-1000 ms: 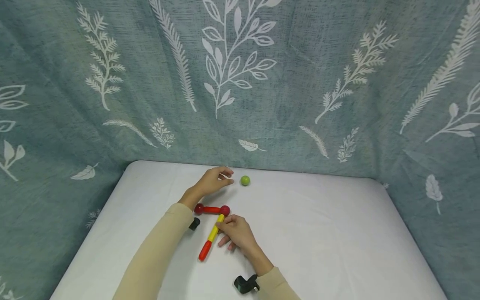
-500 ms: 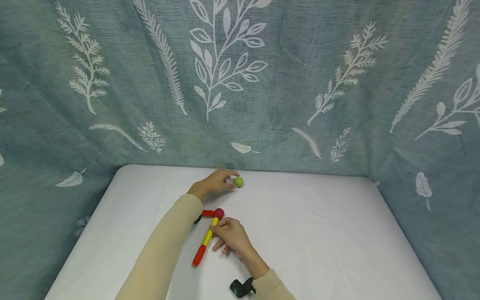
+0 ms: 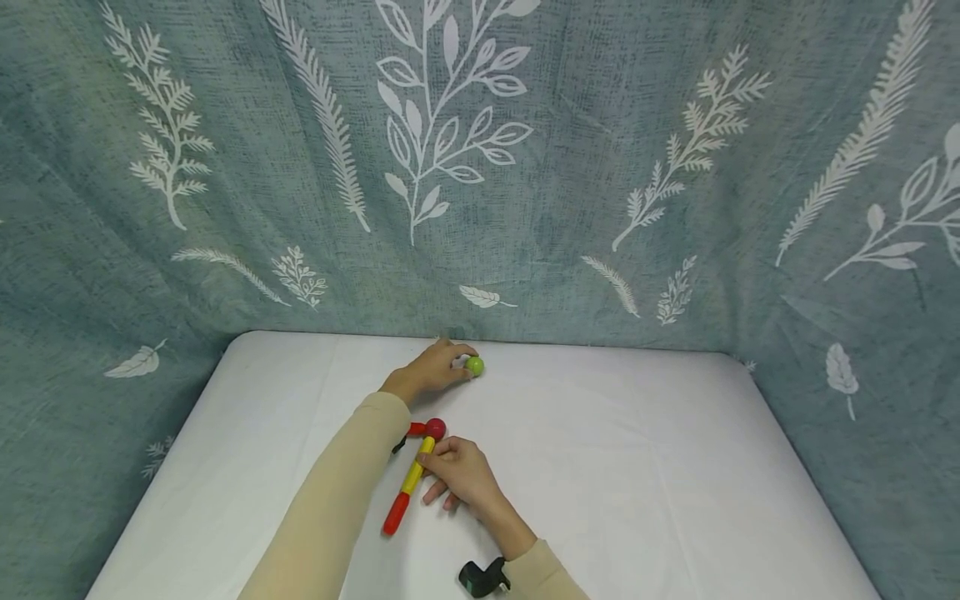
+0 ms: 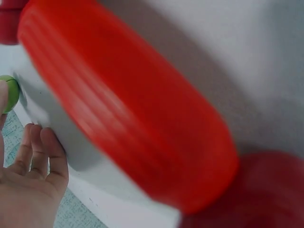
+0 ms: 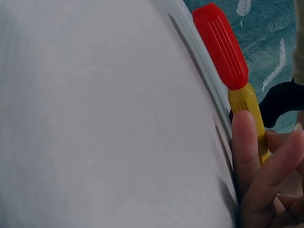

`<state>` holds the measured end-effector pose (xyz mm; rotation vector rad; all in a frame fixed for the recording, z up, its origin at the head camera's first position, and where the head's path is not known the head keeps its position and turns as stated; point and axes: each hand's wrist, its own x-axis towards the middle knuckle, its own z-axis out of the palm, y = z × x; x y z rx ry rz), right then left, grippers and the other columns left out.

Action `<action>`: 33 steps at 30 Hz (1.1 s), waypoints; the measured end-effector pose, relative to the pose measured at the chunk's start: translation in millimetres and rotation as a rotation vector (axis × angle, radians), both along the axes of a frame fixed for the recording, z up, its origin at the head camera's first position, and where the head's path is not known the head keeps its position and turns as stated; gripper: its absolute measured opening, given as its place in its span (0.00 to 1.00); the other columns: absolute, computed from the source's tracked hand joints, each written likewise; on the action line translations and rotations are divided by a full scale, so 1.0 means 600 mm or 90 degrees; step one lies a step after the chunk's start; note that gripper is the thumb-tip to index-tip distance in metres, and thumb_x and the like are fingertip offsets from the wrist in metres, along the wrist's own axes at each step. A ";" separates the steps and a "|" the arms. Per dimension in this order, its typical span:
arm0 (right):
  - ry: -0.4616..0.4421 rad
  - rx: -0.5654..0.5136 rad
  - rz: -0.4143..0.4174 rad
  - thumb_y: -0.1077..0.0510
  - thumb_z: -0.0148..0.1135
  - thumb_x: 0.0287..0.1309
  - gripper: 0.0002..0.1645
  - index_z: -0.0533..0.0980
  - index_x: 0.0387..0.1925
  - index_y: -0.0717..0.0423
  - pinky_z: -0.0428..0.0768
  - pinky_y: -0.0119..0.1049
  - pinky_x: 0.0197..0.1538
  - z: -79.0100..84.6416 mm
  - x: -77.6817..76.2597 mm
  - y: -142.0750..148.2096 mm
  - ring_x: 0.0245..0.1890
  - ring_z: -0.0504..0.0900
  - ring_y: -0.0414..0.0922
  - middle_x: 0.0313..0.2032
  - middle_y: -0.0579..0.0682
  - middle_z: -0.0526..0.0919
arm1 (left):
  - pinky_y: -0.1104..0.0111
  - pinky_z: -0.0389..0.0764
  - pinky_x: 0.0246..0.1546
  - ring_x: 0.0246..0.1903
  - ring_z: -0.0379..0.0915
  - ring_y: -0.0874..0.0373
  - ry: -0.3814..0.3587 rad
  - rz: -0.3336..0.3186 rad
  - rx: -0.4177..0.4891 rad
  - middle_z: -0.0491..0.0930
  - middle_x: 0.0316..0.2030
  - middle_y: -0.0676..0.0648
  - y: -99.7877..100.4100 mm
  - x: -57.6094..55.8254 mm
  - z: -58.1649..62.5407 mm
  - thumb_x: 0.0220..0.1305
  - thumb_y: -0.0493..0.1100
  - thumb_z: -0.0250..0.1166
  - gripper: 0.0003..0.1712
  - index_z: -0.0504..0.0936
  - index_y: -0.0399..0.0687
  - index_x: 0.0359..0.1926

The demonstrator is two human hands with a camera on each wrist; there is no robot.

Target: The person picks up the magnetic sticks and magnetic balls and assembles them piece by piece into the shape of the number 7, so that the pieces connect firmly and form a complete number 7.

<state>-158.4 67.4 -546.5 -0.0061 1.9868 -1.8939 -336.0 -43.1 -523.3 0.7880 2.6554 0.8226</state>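
At the back of the white table, my left hand (image 3: 435,367) pinches a small green ball (image 3: 476,366) between thumb and forefinger; its other fingers are spread in the left wrist view. My right hand (image 3: 467,473) grips the yellow part of a plastic stick (image 3: 413,477) between thumb and fingers. The stick's red end (image 5: 223,47) points toward the near side. Its yellow tip meets a dark red ball (image 3: 435,428), from which a red stick (image 4: 128,104) runs left, partly hidden by my left sleeve. Another dark red ball (image 4: 8,23) shows at that red stick's other end.
A white-covered table (image 3: 600,467) lies under both hands, its back edge close behind the green ball. A green leaf-patterned curtain (image 3: 570,167) hangs behind and around it. A black wrist camera (image 3: 482,577) sits at my right cuff.
My left hand has moved right to the green ball, and its thumb and forefinger have come together on it. My right hand keeps its grip on the stick. The head view has turned slightly.
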 end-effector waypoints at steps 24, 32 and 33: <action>0.002 0.039 -0.014 0.49 0.68 0.63 0.20 0.74 0.41 0.62 0.74 0.28 0.15 -0.011 0.002 0.001 0.20 0.86 0.50 0.30 0.53 0.86 | 0.58 0.77 0.51 0.50 0.76 0.53 0.027 0.035 0.115 0.79 0.52 0.49 -0.076 0.106 0.082 0.71 0.52 0.64 0.24 0.77 0.51 0.64; 0.008 0.049 -0.013 0.48 0.68 0.63 0.21 0.74 0.42 0.63 0.74 0.28 0.15 -0.005 0.007 0.001 0.19 0.86 0.50 0.30 0.54 0.86 | 0.59 0.80 0.44 0.50 0.76 0.48 0.020 0.073 0.159 0.78 0.50 0.51 -0.132 0.199 0.105 0.68 0.52 0.67 0.24 0.78 0.50 0.62; 0.009 0.049 -0.012 0.48 0.68 0.63 0.21 0.74 0.42 0.63 0.74 0.28 0.15 -0.004 0.008 0.002 0.19 0.86 0.50 0.30 0.54 0.86 | 0.60 0.80 0.42 0.50 0.76 0.47 0.021 0.078 0.168 0.78 0.50 0.51 -0.137 0.211 0.106 0.68 0.52 0.67 0.24 0.78 0.51 0.62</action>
